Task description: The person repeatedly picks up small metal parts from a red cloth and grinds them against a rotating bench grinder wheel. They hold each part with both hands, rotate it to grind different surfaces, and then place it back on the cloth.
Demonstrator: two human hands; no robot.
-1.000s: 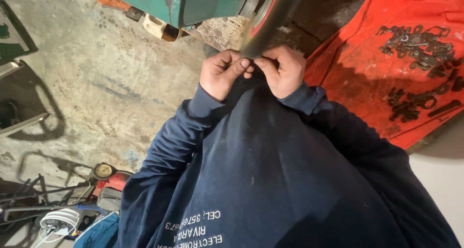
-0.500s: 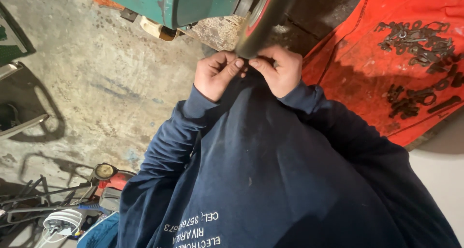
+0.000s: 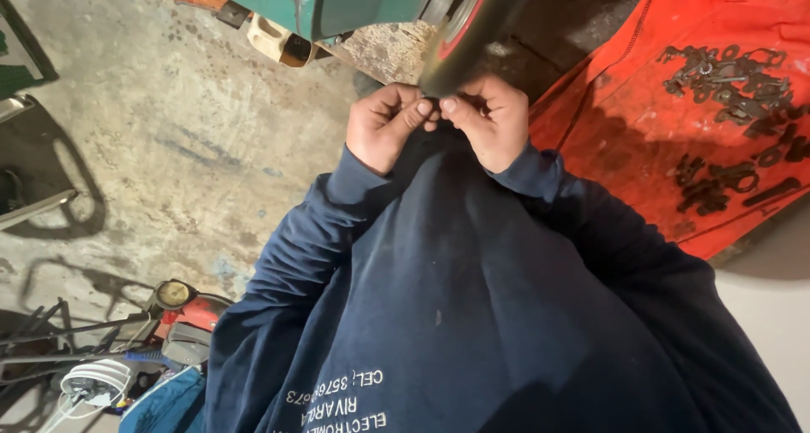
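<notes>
Wheel, dark with a red rim, seen from the head camera: it hangs edge-on from a green machine body, and its lower edge comes down right onto the fingertips of both hands. The left hand and the right hand meet knuckle to knuckle under that edge. On each, the fingers are curled tight with the thumb pressed against the forefinger in a close pinch. Whether they grip the rim itself or some small piece held against it is hidden between the thumbs, so I cannot tell.

By my judgement the step in hand is fine fingertip work at the wheel's lower edge. Any further move there calls for a steady pinch from both sides and very little travel.

To the right of the fingers, near but apart, an orange cloth lies spread with dark metal parts scattered on it. To their left is stained concrete floor. Well below and left of them, past the navy sleeve, a red tool lies among cables.
</notes>
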